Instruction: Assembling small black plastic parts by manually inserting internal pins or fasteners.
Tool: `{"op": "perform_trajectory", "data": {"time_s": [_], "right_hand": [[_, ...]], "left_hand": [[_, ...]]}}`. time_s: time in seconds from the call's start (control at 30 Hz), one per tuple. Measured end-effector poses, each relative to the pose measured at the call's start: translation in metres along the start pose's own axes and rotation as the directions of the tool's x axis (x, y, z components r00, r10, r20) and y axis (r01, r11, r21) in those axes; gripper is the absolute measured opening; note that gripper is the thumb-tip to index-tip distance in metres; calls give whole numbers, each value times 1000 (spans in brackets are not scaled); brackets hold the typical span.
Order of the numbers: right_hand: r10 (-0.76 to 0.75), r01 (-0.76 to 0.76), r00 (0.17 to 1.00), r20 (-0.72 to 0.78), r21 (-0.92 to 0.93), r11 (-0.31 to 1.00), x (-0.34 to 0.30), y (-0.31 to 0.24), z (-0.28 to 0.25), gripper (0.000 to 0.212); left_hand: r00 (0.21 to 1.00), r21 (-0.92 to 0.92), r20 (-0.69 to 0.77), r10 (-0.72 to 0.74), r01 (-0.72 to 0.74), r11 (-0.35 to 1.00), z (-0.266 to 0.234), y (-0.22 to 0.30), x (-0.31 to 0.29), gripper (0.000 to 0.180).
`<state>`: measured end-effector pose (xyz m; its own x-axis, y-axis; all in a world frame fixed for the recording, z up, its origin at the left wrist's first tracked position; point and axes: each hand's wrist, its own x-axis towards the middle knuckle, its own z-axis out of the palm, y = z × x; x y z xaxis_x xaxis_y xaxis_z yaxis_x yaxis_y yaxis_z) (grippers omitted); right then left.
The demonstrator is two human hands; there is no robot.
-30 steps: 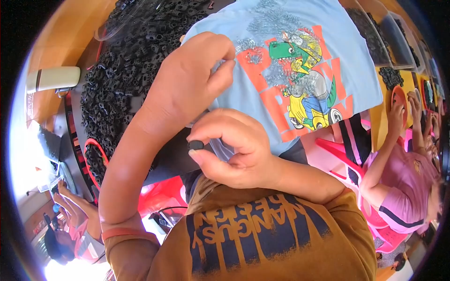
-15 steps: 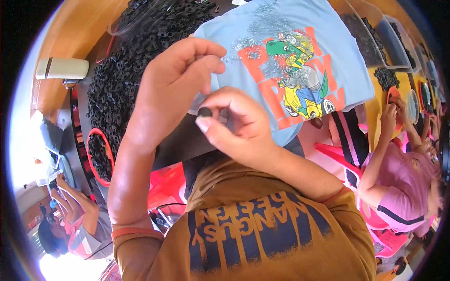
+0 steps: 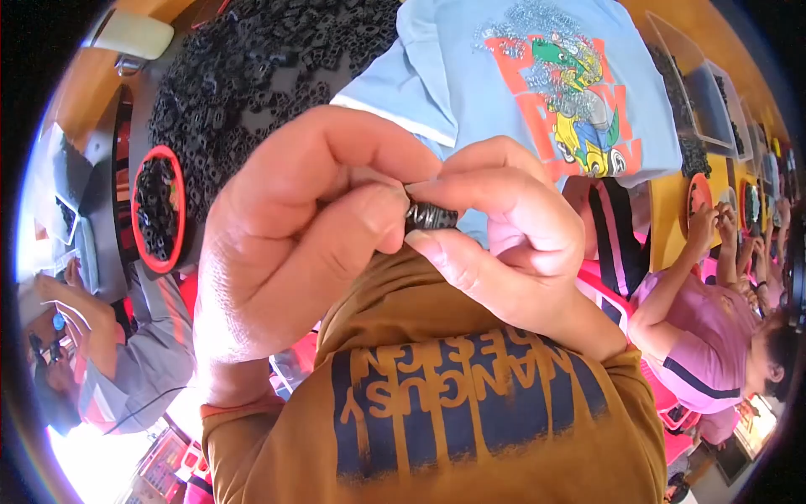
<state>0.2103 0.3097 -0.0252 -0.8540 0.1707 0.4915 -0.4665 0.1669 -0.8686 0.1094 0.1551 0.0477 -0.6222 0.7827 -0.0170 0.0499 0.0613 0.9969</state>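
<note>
A person's two bare hands are meeting close in front of the chest, and a small, dark black, ribbed, roughly cylindrical piece is sitting between their fingertips. Its long axis is running almost level, left to right. The right hand is holding it in a narrow pinch, index finger above and thumb below, and is covering more of it, so this hand is the nearer. The left hand is lying at the piece's left end, thumb and index finger drawn narrowly together; I cannot tell whether they are gripping the piece, pinching something tiny or only touching.

The left fingertips are hiding that end, and a bright streak there is hard to read as metal or glare. Beyond the hands, a pale blue cloth shirt with a cartoon print is bearing scattered tiny silvery bits, too small to make out. To its left a wide heap of small black pieces is spreading, cut off at the top edge. A red-rimmed round basket is holding more.
</note>
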Motion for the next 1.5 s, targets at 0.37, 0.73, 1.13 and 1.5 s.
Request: {"op": "perform_trajectory", "data": {"time_s": [0.37, 0.73, 1.13, 1.5], "right_hand": [[239, -220, 970, -46, 259, 940, -37, -36, 28, 32], [516, -404, 851, 99, 751, 522, -20, -34, 19, 17], [546, -580, 775, 319, 704, 411, 11, -1, 10, 23], [472, -516, 832, 292, 95, 851, 18, 20, 32, 18]], "left_hand": [[999, 22, -44, 23, -22, 1000, 10, 6, -65, 20], [996, 68, -47, 70, -67, 995, 11, 0, -60, 22], [988, 31, -156, -15, 20, 999, -4, -12, -28, 22], [951, 546, -167, 260, -130, 827, -30, -55, -41, 24]]}}
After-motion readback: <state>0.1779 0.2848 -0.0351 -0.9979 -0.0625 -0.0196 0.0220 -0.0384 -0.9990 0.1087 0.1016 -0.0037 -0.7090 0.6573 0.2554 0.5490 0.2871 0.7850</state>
